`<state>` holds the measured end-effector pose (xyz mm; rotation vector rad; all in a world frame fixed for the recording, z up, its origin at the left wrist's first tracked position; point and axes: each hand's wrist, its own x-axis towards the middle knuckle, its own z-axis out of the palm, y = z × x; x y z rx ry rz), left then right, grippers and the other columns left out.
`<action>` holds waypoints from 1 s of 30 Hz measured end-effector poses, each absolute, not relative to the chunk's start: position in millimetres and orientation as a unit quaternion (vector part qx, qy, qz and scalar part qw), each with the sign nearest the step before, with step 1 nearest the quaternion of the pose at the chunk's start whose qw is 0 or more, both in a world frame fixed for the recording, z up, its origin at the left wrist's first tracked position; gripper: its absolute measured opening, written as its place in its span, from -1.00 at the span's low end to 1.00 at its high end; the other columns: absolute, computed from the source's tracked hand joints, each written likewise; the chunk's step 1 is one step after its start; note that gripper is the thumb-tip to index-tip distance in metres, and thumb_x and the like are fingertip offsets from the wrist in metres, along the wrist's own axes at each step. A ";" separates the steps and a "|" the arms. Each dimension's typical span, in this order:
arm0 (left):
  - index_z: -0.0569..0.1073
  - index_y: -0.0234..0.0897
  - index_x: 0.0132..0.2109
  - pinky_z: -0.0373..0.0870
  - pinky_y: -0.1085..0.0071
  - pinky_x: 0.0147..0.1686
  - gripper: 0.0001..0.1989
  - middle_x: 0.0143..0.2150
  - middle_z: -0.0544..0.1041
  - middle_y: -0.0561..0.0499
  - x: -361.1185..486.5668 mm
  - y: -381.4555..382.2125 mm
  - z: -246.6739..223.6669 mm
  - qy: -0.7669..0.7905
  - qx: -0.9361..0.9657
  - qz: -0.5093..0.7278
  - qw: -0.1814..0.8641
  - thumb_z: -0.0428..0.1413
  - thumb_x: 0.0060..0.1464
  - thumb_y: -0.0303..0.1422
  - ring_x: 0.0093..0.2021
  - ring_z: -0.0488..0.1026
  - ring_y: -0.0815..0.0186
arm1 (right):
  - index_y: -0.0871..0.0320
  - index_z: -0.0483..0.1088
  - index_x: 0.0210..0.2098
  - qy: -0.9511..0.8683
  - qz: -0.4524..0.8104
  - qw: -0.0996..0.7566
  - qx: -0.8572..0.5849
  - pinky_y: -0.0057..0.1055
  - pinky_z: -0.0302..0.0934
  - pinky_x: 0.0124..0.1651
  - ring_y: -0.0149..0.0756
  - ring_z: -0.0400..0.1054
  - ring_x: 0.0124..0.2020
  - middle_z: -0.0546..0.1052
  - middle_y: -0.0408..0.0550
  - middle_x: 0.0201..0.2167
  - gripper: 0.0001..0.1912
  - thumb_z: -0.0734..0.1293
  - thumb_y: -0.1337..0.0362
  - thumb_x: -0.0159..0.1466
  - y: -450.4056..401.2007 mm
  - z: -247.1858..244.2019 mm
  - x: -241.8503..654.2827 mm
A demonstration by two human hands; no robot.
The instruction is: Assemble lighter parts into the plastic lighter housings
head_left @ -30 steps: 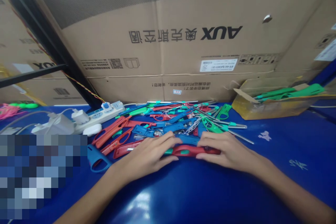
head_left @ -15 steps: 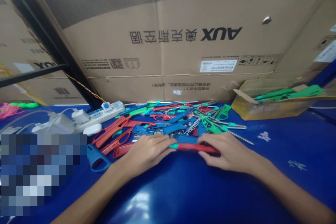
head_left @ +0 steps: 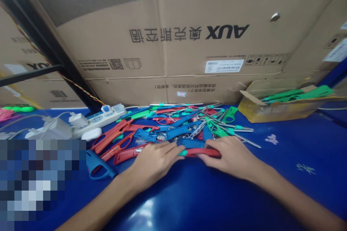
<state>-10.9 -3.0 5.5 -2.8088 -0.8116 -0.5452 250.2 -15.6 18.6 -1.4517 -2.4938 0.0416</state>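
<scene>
Both hands hold one red stick lighter [head_left: 199, 152] level above the near edge of a pile of lighter parts. My left hand [head_left: 161, 155] is closed round its left end, where a green piece [head_left: 183, 153] shows at the fingertips; the rest of that end is hidden. My right hand [head_left: 229, 153] grips the red handle at the right, thumb below and fingers over the top. Just behind lie blue lighter shells [head_left: 182, 130] with white wires and metal tubes. A red shell [head_left: 127, 154] lies beside my left hand.
A cardboard box [head_left: 279, 112] with green lighters [head_left: 306, 94] stands at the back right. On the left is a white power strip [head_left: 105, 116] with plugs and cables. A large carton [head_left: 168, 7] stands behind the blue table [head_left: 173, 202].
The view has shifted slightly. The red lighter, held in both hands throughout, appears a little turned, and my right hand sits slightly closer to my left.
</scene>
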 end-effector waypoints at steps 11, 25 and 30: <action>0.47 -0.31 0.06 0.57 0.26 -0.27 -0.67 -0.20 0.61 -0.01 -12.5 1.0 9.3 -0.246 -0.930 -0.233 0.146 -0.15 0.45 -0.32 -0.24 0.58 0.24 | 0.10 0.37 -0.44 -0.821 0.059 0.109 -0.557 -0.39 -0.15 -0.42 -0.27 0.35 -0.47 0.52 -0.11 -0.52 -0.51 0.18 -0.17 0.33 -19.2 16.0 242.1; 0.43 -0.29 0.15 0.26 0.02 0.18 -0.65 0.19 0.45 -0.14 -4.2 -11.0 21.2 -0.219 -0.922 -0.312 0.060 0.14 0.29 -0.24 0.25 0.24 0.04 | 0.10 0.53 -0.44 -0.764 0.105 0.138 -0.621 -0.35 -0.08 -0.43 -0.25 0.35 -0.49 0.55 -0.02 -0.52 -0.47 0.10 -0.05 0.37 -15.4 22.3 247.9; 0.51 -0.30 -0.14 0.41 0.33 -0.12 -0.83 -0.26 0.58 0.01 -2.0 -16.8 23.0 -0.141 -0.949 -0.270 -0.084 0.05 0.37 -0.36 -0.20 0.45 0.31 | 0.11 0.56 -0.45 -0.728 0.100 0.194 -0.650 -0.36 -0.07 -0.46 -0.27 0.31 -0.52 0.54 -0.04 -0.55 -0.47 0.11 -0.04 0.35 -8.1 27.6 259.9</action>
